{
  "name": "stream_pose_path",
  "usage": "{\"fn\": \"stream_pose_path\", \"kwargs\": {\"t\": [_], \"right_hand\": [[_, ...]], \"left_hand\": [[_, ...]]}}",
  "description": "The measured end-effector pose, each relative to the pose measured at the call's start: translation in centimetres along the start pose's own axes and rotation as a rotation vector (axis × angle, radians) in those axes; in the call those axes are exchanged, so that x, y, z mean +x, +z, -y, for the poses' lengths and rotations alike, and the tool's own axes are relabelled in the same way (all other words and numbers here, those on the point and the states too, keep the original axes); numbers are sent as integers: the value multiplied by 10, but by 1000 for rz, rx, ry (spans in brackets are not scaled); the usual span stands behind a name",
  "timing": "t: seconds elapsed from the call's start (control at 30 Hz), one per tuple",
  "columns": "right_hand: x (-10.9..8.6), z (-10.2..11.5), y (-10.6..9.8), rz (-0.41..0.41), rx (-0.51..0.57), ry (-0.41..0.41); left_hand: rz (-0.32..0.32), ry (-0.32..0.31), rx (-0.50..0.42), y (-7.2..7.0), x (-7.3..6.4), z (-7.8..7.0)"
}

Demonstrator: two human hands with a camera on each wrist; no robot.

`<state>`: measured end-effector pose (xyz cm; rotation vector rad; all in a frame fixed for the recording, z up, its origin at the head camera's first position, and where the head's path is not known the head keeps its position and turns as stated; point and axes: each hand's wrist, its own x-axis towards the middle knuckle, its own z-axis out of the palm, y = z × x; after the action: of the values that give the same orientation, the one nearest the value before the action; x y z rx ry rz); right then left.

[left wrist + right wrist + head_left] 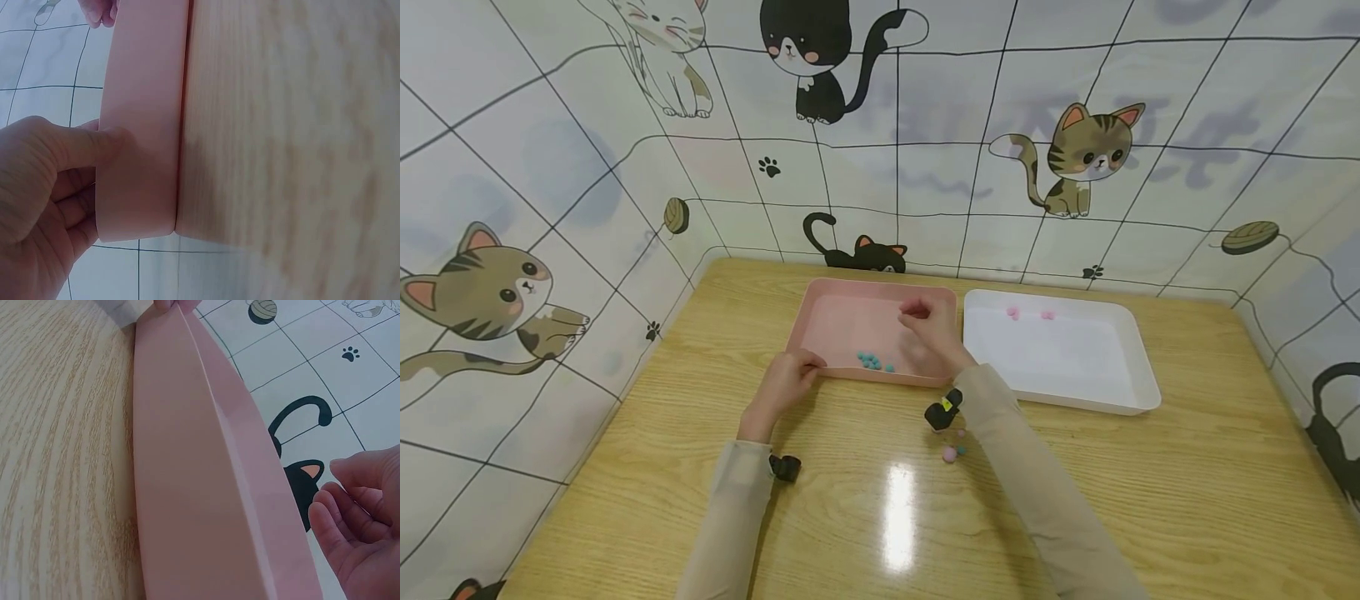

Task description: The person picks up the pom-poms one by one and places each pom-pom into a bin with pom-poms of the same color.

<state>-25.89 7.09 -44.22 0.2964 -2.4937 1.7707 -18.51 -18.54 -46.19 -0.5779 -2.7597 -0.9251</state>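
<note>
A pink tray (857,321) lies on the table, with a small cluster of teal beads (870,362) near its front edge. At the tray's front left corner my left hand (782,385) grips the rim, the thumb (103,145) on the outer wall and the fingers behind it. My right hand (931,329) hovers over the right part of the same tray. Its fingers (331,528) are loosely bent, with a gap to the thumb in the right wrist view, and no bead shows between them.
Right of the pink tray stands a white tray (1060,358) holding a few pink pieces (1048,316) near its back edge. On the wood table (850,483), by the right forearm, lie a pink ball (950,454) and smaller beads. A cat-patterned wall covering (940,183) rises behind.
</note>
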Motion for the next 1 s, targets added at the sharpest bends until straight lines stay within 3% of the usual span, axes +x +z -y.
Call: {"fn": "stream_pose_path", "kwargs": {"t": [0.57,0.8,1.0], "right_hand": [[-26,18,-22,11,-30,71],[-38,20,-28,8,-17,-19],[-51,25,-35,31,-11,-37]], "left_hand": [[3,-1,-5,1,1,1],[0,11,-1,1,0,0],[-11,19,5,1,0,0]]}}
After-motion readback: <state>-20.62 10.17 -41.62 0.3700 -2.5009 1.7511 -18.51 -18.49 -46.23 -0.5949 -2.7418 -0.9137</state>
